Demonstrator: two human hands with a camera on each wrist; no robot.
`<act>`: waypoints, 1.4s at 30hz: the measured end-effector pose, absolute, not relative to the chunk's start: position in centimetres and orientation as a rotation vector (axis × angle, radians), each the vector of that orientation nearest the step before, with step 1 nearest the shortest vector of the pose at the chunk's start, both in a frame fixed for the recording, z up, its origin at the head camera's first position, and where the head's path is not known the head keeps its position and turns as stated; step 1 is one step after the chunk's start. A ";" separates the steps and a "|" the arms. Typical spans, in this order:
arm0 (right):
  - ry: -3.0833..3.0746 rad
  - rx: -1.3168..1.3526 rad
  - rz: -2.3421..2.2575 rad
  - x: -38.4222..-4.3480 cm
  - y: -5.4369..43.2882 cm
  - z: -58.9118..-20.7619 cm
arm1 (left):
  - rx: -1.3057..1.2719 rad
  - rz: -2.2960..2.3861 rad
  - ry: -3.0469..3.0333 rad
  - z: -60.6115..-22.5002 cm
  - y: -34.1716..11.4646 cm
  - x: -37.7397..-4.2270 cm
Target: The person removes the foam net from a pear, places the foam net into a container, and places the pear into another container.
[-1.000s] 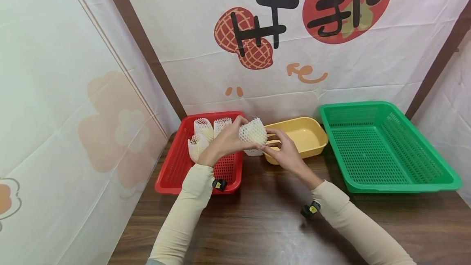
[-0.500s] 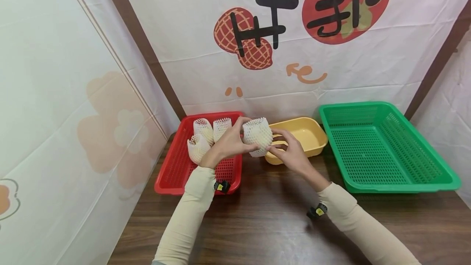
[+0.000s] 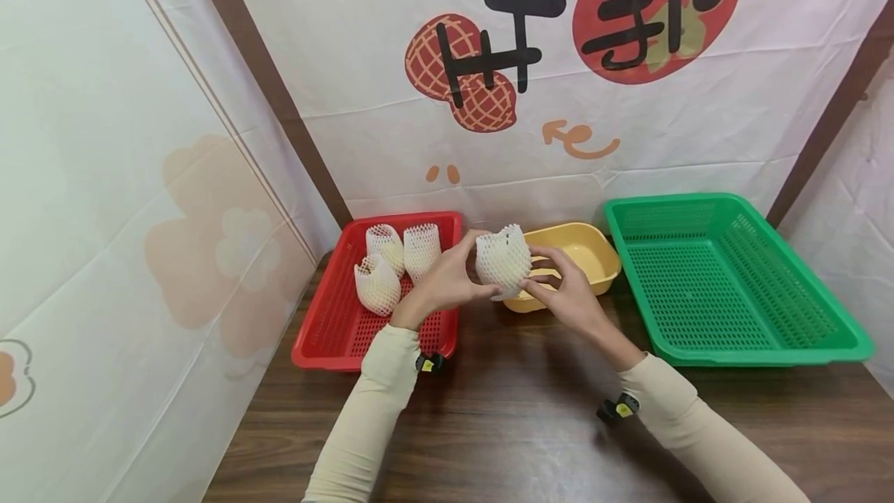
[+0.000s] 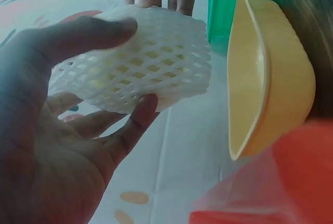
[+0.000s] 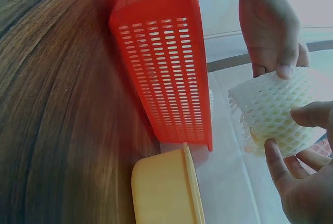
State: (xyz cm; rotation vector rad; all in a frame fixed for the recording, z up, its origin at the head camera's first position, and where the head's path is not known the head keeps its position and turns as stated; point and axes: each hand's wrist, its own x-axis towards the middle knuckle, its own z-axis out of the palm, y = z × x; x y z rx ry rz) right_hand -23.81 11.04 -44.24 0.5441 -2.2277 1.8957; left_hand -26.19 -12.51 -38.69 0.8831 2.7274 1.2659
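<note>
A pale yellowish fruit in a white foam net sleeve (image 3: 504,264) is held up between both hands, above the table and in front of the yellow tub. My left hand (image 3: 447,279) grips its left side, the thumb across the net (image 4: 156,60) and fingertips below it in the left wrist view. From the other side my right hand (image 3: 571,293) pinches the sleeve between thumb and fingers, seen also in the right wrist view on the foam net (image 5: 281,107). The net hides most of the fruit, so its kind is unclear.
On the left, a red basket (image 3: 335,332) holds three more netted fruits (image 3: 378,286). Behind the hands stands a yellow tub (image 3: 594,254). A large green basket (image 3: 705,286) stands at the right. A printed cloth (image 3: 391,154) hangs behind the wooden table (image 3: 503,418).
Both hands have moved a little to the right with the netted fruit, away from the red basket. Its sleeve has turned, and a ragged upper edge now shows.
</note>
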 end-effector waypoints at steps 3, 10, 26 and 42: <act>-2.230 0.553 1.888 -23.5 11.4 -44.4 | 0.893 1.278 2.729 -39.1 -12.2 -26.0; -2.207 0.564 1.923 -23.0 12.1 -44.7 | 0.954 1.352 2.712 -39.9 -11.4 -25.7; -2.189 0.589 1.896 -21.8 13.3 -45.3 | 0.868 1.471 2.705 -41.8 -9.7 -24.5; -2.255 0.567 1.766 -20.9 14.7 -46.7 | 0.813 1.616 2.615 -43.9 -8.1 -23.3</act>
